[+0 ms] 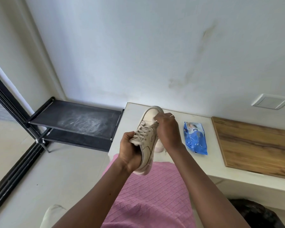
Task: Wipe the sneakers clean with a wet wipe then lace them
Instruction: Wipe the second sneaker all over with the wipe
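At frame centre, above the white table, the left hand gripped the seemingly light, stiff-soled sneaker by its heel end, the likeliest firm hold, while the right hand pinched a limp wet wipe against its side.

Black shoe rack, wooden board

A home entryway: black fabric-shelved shoe rack against plain white walls, low white bench, pale tiled floor.

Stained white wall; black shoe rack in corner; white bench carrying wooden board.
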`<state>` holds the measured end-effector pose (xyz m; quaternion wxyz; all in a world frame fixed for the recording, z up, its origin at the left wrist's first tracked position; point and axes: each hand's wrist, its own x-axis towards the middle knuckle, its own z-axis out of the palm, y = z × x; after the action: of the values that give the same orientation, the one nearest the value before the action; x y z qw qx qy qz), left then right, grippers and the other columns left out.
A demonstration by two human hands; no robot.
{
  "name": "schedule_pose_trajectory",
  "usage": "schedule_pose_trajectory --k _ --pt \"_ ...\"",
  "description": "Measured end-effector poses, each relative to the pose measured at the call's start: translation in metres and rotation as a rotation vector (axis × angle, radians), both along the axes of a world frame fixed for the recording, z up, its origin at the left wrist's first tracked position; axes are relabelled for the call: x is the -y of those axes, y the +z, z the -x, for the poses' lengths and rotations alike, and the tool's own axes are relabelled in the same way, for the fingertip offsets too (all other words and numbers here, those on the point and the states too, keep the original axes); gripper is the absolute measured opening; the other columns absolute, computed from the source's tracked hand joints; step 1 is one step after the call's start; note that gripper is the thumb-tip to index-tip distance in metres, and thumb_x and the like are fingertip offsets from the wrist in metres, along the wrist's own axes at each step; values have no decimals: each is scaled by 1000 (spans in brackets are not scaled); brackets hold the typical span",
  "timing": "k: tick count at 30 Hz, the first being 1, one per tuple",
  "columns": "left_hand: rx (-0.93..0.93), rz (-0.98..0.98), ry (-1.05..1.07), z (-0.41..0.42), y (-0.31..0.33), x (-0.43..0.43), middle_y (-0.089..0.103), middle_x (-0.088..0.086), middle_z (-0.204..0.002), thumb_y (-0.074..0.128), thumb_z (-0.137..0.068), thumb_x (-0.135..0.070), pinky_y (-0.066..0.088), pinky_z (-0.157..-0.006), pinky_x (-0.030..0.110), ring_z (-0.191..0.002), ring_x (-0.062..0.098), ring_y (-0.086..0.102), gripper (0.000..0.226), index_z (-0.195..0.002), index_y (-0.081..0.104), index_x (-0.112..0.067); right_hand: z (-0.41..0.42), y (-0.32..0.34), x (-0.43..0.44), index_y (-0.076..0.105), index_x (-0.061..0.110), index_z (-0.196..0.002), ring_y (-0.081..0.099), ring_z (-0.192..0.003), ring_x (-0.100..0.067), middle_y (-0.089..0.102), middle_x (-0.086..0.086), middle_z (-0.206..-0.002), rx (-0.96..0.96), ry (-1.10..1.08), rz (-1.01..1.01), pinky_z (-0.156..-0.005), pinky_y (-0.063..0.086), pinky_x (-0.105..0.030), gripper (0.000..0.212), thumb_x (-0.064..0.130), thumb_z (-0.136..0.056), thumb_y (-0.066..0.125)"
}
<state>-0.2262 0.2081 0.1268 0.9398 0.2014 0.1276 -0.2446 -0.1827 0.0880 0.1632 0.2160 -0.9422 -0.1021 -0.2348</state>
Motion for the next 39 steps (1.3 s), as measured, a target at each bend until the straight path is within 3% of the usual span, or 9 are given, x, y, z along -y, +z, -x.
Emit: schedule_pose_trajectory --k 8,14,17,19,23,28,33,35,39 --pt "-32 -88 35 -2 -4 -5 58 26 -120 31 -71 6 34 -110 38 -112 33 55 52 -113 60 9 2 -6 -4 60 1 -56 58 -59 -33 57 -10 -55 -63 147 227 -40 46 -31 24 -12 -53 39" --pt "65 -197 -7 0 0 -5 70 8 -90 39 -64 9 54 -77 22 -80 18 66 43 -79 76 -7 -14 9 -2 58 3 -57 60 -66 -32 59 -10 -62 -64 136 238 -44 48 -32 23 -9 -51 76" --pt "207 -185 1 1 12 -8 70 8 -96 60 -65 -5 48 -94 25 -90 18 66 33 -96 73 -8 -23 11 -5 68 2 -76 62 -72 -32 68 -10 -79 56 26 67 -61 50 -31 26 -9 -53 77" --pt "332 -236 28 -1 14 -6 64 12 -119 76 -67 -38 38 -108 32 -111 23 59 62 -119 63 -8 -25 19 -13 71 3 -83 65 -76 -26 72 -8 -84 117 -14 -186 -71 47 -24 20 -10 -67 69" --pt "417 -466 34 -6 17 -4 69 5 -105 48 -37 -95 43 -93 33 -106 19 62 107 -113 68 -21 -13 27 -33 66 2 -70 61 -63 -24 67 -11 -66 90 173 -205 -61 47 -31 24 -15 -63 50" --pt "478 -524 29 -5 25 -1 69 -7 -102 44 -23 -98 48 -91 36 -108 10 62 96 -92 71 -38 12 21 -49 41 13 -56 42 -56 -18 39 2 -55 43 347 -118 -49 31 -30 29 -8 -65 59" --pt "571 -638 7 -1 20 -1 68 -9 -90 40 -31 -99 47 -87 34 -98 9 61 86 -89 69 -42 20 22 -35 65 4 -75 51 -67 -13 59 -4 -67 70 516 -98 -58 43 -25 12 8 -83 57" --pt "578 -707 4 -1 19 -4 67 -5 -99 34 -29 -102 45 -87 32 -100 10 59 93 -93 69 -44 16 26 -19 69 4 -91 55 -80 -18 67 -7 -82 169 558 38 -69 47 -26 26 7 -80 46" --pt "597 -793 -39 -5 28 -9 56 5 -93 25 -21 -104 41 -75 22 -83 13 45 112 -91 66 -27 -4 28 11 73 1 -87 67 -80 -28 70 -12 -89 242 304 -35 -73 49 -26 42 -7 -66 38"
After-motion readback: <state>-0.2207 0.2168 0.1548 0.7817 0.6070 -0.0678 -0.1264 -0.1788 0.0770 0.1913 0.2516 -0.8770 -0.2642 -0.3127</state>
